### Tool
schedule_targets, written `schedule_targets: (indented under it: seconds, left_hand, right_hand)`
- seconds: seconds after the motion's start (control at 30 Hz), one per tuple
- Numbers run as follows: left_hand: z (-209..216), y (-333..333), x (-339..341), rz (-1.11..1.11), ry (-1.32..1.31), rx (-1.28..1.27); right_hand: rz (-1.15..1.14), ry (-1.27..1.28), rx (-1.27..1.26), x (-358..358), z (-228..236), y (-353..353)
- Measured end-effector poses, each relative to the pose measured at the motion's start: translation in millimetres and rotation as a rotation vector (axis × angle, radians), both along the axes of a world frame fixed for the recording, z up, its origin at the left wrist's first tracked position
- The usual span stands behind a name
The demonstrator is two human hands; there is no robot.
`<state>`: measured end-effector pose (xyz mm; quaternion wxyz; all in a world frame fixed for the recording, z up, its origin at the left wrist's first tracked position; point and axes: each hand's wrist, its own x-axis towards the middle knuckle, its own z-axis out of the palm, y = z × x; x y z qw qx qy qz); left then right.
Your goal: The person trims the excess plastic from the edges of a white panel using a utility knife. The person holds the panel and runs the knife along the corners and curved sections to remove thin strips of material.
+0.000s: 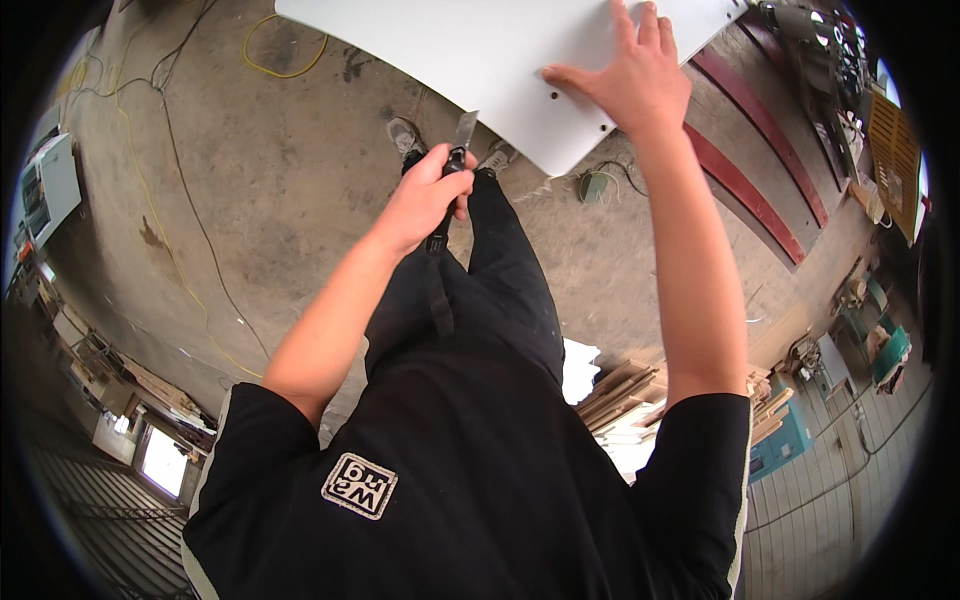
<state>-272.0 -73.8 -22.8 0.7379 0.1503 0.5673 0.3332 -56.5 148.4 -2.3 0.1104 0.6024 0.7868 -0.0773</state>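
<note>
My left hand is closed round the black handle of a utility knife. Its bare metal blade points away from me, beside the near edge of a large white panel; I cannot tell whether the two touch. Several small dark holes show along the panel's right part. On the panel's upper face rests my right hand, with its thumb and fingers spread and nothing in them. The panel's far part runs out of the picture at the top.
Curved dark red strips lie on the concrete floor at the right. A yellow cable and dark cords cross the floor at the left. Stacked wood pieces sit near my right side, and a grey box-like unit stands far left.
</note>
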Motion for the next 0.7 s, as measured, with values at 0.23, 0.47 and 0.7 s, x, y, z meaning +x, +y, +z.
schedule_targets:
  seconds: [0.23,0.47,0.7]
  left_hand:
    - [15.8,-24.8,-42.2,0.004,0.011,-0.063]
    - [-0.5,-23.3,-28.1,-0.190,-0.082,-0.042]
    - [-13.1,-21.4,2.7,-0.301,0.004,0.023]
  right_hand:
    - [0.057,-0.078,0.018,-34.2,8.7,2.6]
    - [0.317,-0.036,0.082,19.1,-17.1,67.0]
    - [0.311,0.058,0.041,19.0,-21.0,71.8]
